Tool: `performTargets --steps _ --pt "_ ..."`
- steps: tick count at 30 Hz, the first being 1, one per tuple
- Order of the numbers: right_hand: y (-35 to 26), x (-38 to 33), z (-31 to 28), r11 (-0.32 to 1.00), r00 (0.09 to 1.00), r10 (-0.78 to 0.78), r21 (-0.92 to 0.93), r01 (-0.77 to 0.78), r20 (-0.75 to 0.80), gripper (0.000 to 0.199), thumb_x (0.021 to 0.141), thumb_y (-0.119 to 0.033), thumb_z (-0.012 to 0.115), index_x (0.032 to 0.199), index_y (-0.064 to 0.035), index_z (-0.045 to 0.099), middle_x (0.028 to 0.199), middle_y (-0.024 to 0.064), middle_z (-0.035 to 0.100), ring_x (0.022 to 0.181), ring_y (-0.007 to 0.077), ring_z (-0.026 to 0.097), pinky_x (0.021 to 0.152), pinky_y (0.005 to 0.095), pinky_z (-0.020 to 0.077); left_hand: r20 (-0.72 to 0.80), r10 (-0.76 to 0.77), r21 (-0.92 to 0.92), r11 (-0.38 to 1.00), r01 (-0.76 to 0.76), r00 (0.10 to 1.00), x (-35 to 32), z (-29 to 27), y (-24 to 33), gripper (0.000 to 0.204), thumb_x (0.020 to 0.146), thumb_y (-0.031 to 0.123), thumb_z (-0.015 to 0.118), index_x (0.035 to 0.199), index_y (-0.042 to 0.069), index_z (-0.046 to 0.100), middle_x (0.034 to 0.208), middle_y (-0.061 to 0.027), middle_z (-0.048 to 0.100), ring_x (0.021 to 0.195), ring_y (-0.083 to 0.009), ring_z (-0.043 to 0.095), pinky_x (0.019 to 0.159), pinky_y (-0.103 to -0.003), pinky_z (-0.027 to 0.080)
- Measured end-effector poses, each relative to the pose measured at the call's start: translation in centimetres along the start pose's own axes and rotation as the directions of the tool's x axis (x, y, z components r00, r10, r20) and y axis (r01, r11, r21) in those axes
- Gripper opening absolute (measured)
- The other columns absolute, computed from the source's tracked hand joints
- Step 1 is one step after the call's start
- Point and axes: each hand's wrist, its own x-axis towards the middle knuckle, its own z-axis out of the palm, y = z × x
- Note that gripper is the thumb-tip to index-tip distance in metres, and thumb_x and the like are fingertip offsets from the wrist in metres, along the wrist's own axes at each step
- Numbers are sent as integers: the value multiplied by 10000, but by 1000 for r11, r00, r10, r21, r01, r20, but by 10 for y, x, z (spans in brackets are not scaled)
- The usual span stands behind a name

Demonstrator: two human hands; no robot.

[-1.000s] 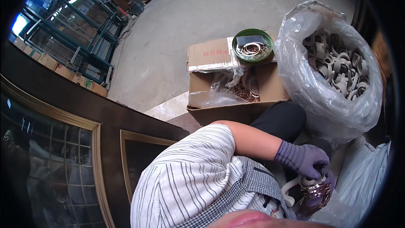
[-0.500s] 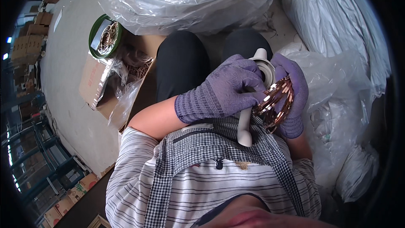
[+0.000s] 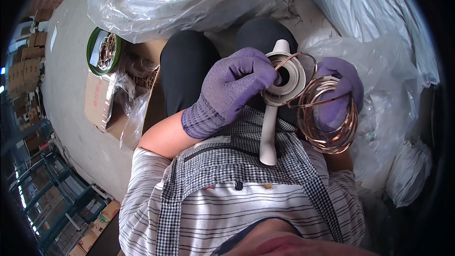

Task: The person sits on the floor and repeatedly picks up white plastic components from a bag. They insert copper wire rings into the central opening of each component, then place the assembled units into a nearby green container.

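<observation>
Left hand (image 3: 237, 85), purple glove, is closed on a single copper ring (image 3: 286, 60) at the left rim of the white part (image 3: 296, 78); whether the part is gripped too cannot be told. Ring is laid partly over the part's round opening. White part is held above the lap, short spout pointed far, long handle pointed near. Right hand (image 3: 351, 78), same glove, is clamped on a bundle of copper rings (image 3: 309, 118), just right of the part. Hands are apart.

Writing: red printing is seen on the flap (image 3: 96, 97) of the cardboard box (image 3: 154, 99) at left, too small to be read. Coloured marks are carried by cartons (image 3: 106, 213) at near left, also unreadable. Green dish (image 3: 88, 54) is set on the box; more rings are held in it. Clear plastic bag (image 3: 189, 14) is seen at far side.
</observation>
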Motion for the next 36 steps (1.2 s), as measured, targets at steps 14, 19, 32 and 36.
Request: performTargets --steps 14,19,32,36 --pt "-2 15 -8 445 919 -201 867 -224 341 211 1106 -278 503 965 -127 550 722 -23 494 518 66 429 565 252 444 -5 -92 -123 988 91 996 0 4 3 188 1025 139 609 980 -14 707 1038 -57 648 939 -131 642 885 -286 515" --pt "-12 -16 18 501 928 100 788 -358 358 191 1014 -188 646 1057 -10 592 838 27 549 668 82 483 636 255 451 -5 -96 -140 986 94 995 0 3 1 188 1025 124 590 976 -17 705 1043 -63 643 954 -138 634 885 -296 511" --pt "-34 -7 20 996 954 89 -36 -83 287 343 946 -283 634 1071 31 692 835 24 606 628 66 491 572 231 382 -599 90 -57 986 -154 796 -24 -73 38 250 1031 219 612 1091 -10 693 919 -30 680 740 -68 518 683 -213 435" --pt "-39 -4 18 992 955 122 -76 -105 270 231 945 -171 613 1052 11 708 830 50 658 608 87 515 551 255 403 -661 683 711 703 -30 311 -50 -240 42 175 967 183 722 1053 38 769 840 -53 728 756 -166 668 732 -280 525"
